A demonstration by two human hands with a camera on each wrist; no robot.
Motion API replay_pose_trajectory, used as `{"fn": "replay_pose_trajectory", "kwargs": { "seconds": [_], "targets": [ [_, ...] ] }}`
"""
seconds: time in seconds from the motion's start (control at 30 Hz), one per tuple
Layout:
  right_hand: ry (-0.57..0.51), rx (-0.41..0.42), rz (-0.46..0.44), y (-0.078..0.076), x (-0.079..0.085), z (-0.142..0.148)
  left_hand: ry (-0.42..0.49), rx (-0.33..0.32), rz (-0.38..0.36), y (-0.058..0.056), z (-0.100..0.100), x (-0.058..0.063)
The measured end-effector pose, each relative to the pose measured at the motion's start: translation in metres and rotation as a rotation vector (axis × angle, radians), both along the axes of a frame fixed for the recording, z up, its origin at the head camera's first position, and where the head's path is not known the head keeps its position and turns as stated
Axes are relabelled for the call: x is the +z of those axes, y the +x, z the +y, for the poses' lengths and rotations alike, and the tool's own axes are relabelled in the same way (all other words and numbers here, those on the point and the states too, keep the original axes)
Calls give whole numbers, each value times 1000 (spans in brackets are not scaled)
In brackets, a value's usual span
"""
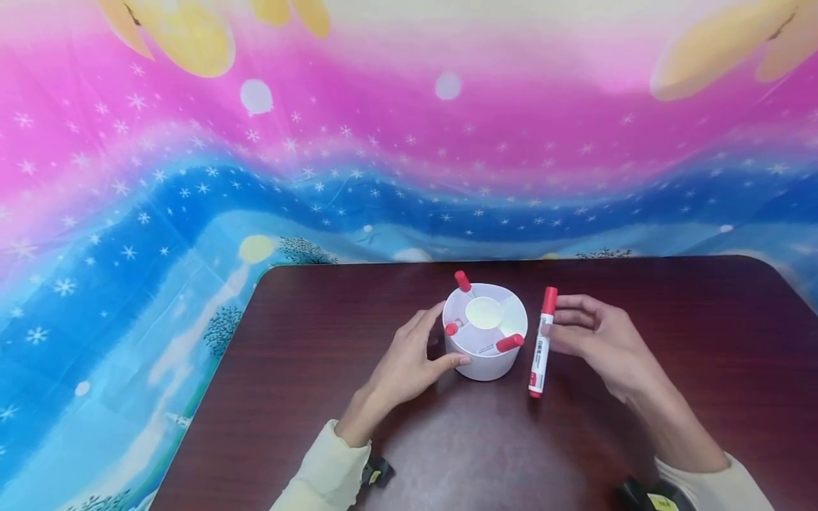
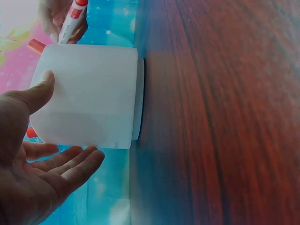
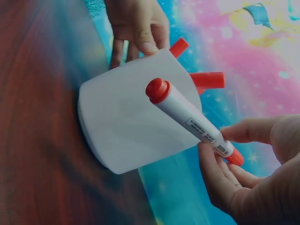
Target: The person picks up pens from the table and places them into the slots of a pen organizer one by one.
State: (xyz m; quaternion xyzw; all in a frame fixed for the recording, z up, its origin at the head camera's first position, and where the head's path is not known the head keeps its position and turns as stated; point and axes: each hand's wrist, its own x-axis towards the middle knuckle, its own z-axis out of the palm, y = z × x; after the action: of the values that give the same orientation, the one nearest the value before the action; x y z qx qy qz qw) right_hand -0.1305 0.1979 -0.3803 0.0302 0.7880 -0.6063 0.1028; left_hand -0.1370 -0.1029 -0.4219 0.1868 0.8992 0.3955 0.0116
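Observation:
A round white pen holder (image 1: pixel 483 363) stands on the table. Three red-capped markers lean in its outer compartments: one at the back (image 1: pixel 462 281), another at the left (image 1: pixel 453 328), a third at the front right (image 1: pixel 509 343). My left hand (image 1: pixel 410 358) holds the holder's left side, thumb on the near wall and fingers around the far side. Just right of the holder, my right hand (image 1: pixel 597 337) pinches a white marker (image 1: pixel 540 348) with a red cap between thumb and fingers. That marker is nearly upright, cap up, outside the holder.
The dark brown wooden table (image 1: pixel 307 341) spreads around both hands. Behind it hangs a pink and blue cloth (image 1: pixel 383 142) printed with snowflakes. Black wrist devices (image 1: pixel 378 472) sit near both sleeves.

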Motion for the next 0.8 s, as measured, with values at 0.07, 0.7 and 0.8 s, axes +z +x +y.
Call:
{"fn": "replay_pose_trajectory", "kwargs": {
  "seconds": [0.07,0.7,0.8],
  "targets": [
    [0,0,4,-1,2,1,-2,-1,1,0,0,0],
    [-110,-38,104,-10,12,8,-10,5,3,-2,0,-2],
    [-117,-47,114,-13,14,8,-6,1,5,-2,0,-2]
  ]
}}
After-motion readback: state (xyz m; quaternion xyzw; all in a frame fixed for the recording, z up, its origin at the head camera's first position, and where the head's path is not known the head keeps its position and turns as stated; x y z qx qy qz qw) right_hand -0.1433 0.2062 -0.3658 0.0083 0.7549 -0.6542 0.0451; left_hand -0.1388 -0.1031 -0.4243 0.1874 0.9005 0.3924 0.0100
